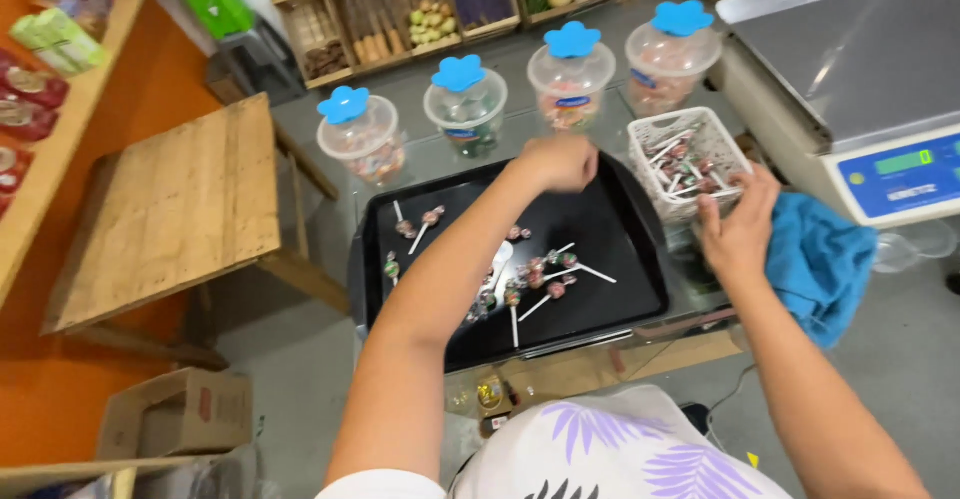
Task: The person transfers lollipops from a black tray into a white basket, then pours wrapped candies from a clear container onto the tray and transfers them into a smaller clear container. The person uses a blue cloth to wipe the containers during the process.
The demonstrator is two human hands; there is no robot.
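A black tray (620, 249) lies on a glass counter with several lollipops (535, 279) scattered on it. My left hand (560, 162) hovers over the tray's far edge, fingers curled shut; whether it holds anything is hidden. My right hand (738, 224) grips the near rim of a white plastic basket (655, 144) that holds more lollipops, just right of the tray.
Several clear jars with blue flower lids (459, 74) stand behind the tray. A weighing scale (860, 79) sits at the right with a blue cloth (820, 259) below it. A wooden table (170, 209) and cardboard box (180, 414) are at left. Wooden crates line the back.
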